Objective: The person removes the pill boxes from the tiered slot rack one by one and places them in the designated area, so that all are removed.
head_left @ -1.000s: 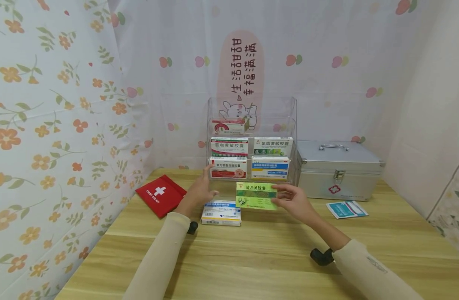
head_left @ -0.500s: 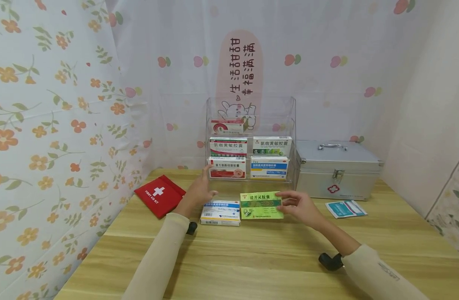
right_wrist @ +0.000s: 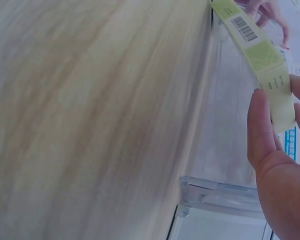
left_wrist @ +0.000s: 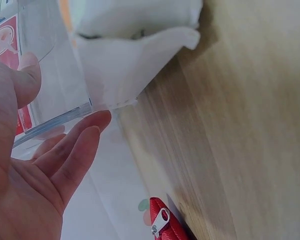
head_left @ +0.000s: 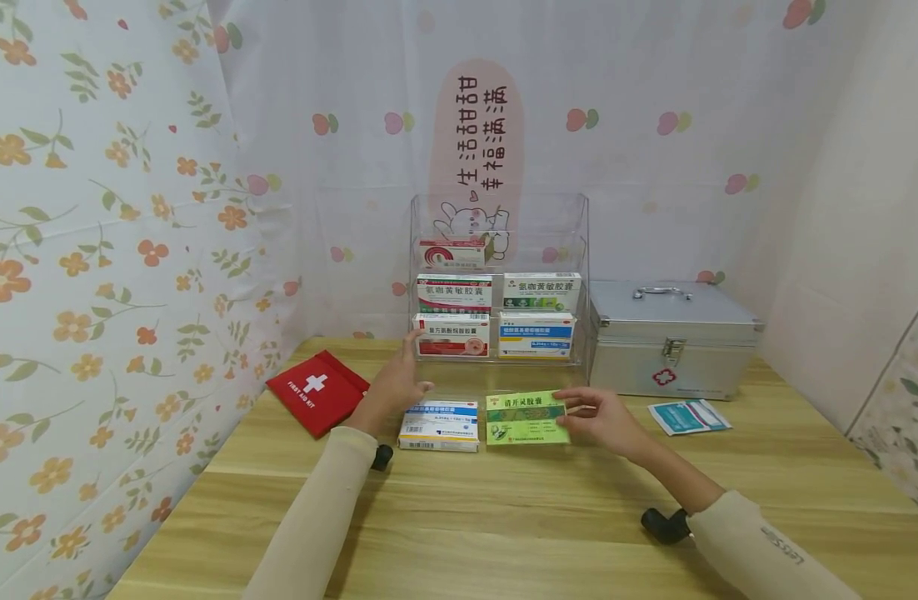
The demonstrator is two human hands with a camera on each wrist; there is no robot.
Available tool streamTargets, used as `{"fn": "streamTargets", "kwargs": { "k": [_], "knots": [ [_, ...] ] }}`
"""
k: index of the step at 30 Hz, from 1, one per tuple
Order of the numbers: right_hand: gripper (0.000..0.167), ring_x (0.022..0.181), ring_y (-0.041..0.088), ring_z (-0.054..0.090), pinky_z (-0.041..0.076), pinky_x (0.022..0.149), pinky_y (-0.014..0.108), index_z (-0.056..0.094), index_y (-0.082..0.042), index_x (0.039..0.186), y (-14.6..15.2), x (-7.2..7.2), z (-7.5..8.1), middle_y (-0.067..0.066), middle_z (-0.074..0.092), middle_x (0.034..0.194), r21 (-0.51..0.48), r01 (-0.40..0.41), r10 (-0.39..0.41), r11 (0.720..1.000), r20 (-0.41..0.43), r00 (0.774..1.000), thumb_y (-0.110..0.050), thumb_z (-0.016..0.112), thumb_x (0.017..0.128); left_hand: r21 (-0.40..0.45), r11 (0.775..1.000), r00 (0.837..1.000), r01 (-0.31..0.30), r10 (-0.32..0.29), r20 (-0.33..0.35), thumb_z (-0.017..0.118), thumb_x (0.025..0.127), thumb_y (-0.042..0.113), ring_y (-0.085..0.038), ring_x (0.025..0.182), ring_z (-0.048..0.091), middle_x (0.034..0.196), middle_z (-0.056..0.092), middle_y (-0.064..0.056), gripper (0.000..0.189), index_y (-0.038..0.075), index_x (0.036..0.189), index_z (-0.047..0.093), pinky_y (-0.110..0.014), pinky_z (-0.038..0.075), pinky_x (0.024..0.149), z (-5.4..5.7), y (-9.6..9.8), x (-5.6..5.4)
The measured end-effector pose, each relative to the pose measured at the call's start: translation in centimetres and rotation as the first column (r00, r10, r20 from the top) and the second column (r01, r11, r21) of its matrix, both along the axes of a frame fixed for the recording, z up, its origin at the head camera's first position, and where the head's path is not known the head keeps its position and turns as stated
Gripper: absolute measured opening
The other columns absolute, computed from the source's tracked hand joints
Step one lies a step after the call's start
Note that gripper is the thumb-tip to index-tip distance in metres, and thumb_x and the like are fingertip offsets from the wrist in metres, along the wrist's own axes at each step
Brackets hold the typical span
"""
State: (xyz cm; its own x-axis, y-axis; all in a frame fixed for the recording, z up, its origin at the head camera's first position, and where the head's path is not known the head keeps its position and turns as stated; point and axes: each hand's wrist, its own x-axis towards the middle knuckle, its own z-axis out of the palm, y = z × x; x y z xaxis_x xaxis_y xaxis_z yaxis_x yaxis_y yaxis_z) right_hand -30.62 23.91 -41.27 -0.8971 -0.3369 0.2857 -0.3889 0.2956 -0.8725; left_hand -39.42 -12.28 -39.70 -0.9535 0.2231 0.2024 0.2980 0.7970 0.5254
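Note:
My right hand [head_left: 597, 421] pinches the right end of a green medicine box [head_left: 526, 418] between thumb and fingers, its printed front facing me. The right wrist view shows the box's barcode side [right_wrist: 245, 29] tilted over the clear lower tier. My left hand [head_left: 395, 379] holds the left edge of a clear acrylic display rack [head_left: 504, 362]; in the left wrist view its thumb and fingers lie on either side of the clear panel [left_wrist: 60, 120]. A white-and-blue medicine box [head_left: 439, 425] sits just left of the green one, low at the rack's front.
Upper tiers bear several boxes, including a red-and-white box [head_left: 451, 337] and a blue-and-white box [head_left: 536, 336]. A red first aid pouch [head_left: 318, 392] lies left. At right stand a silver metal case [head_left: 669, 342] and a teal-and-white packet [head_left: 689, 416] on the wooden table [head_left: 459, 525].
My right hand has lowered the green box and shifted it slightly right, beside the white-and-blue box. The left hand keeps its place at the rack's edge.

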Motion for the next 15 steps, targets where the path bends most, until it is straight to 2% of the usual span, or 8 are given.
{"fn": "streamTargets", "kwargs": {
  "k": [4, 10, 15],
  "knots": [
    [0.041, 0.105, 0.035, 0.064, 0.057, 0.078, 0.03, 0.06, 0.008, 0.127, 0.14, -0.1, -0.07, 0.029, 0.06, 0.123, 0.008, 0.009, -0.009, 1.0, 0.044, 0.999, -0.007, 0.071, 0.09, 0.005, 1.0, 1.0, 0.004, -0.004, 0.0, 0.079, 0.085, 0.018, -0.039, 0.13, 0.049, 0.153, 0.038, -0.019, 0.103, 0.034, 0.153, 0.003, -0.053, 0.043, 0.103, -0.02, 0.02, -0.08],
    [0.044, 0.085, 0.024, 0.069, 0.059, 0.069, 0.036, 0.055, 0.01, 0.131, 0.03, -0.37, -0.23, 0.031, 0.06, 0.117, 0.003, -0.009, 0.009, 1.0, 0.116, 0.993, -0.006, 0.069, 0.092, -0.002, 1.0, 1.0, 0.01, -0.01, -0.018, 0.079, 0.084, 0.019, -0.039, 0.125, 0.053, 0.153, 0.038, -0.019, 0.104, 0.034, 0.153, 0.003, -0.053, 0.045, 0.101, -0.29, -0.07, -0.36],
    [0.045, 0.085, 0.021, 0.068, 0.059, 0.07, 0.036, 0.054, 0.011, 0.133, -0.1, -0.52, -0.35, 0.034, 0.059, 0.12, 0.022, -0.018, 0.015, 1.0, 0.146, 0.989, -0.007, 0.067, 0.094, -0.006, 1.0, 1.0, 0.016, -0.016, -0.023, 0.079, 0.084, 0.019, -0.038, 0.122, 0.055, 0.152, 0.039, -0.02, 0.102, 0.032, 0.152, 0.005, -0.053, 0.044, 0.101, -0.22, -0.12, -0.16]
  ]
}}
